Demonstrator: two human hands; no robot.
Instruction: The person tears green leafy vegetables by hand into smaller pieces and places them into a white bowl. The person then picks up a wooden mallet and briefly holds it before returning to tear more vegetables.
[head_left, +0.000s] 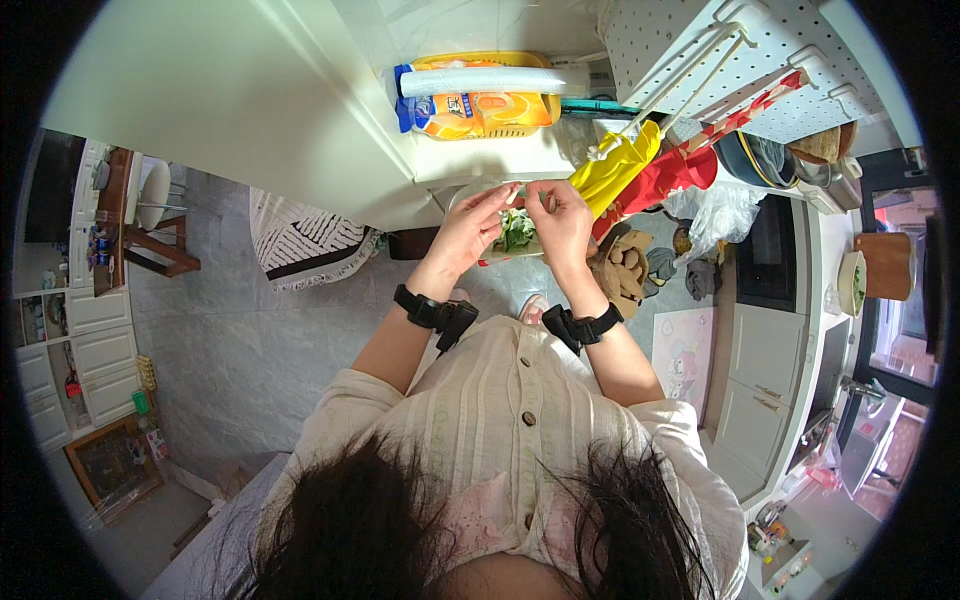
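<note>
My left hand (476, 225) pinches a small white piece (513, 195) between its thumb and fingertips. What the piece is, I cannot tell at this size. Close beside it, my right hand (561, 221) has its thumb and forefinger drawn together; whether something sits between them is not visible. Under both hands are green leaves (516, 229) in a pale, clear-looking container (463, 193), partly covered by my fingers. Each wrist wears a black strap with a dark block on it.
A white ledge (487, 159) beyond my hands carries a yellow basket (517, 133) with an orange packet (480, 112) and a white roll (484, 81). Yellow cloth (611, 176) and red cloth (664, 187) hang at right. A brown paper bag (622, 274) stands on the floor.
</note>
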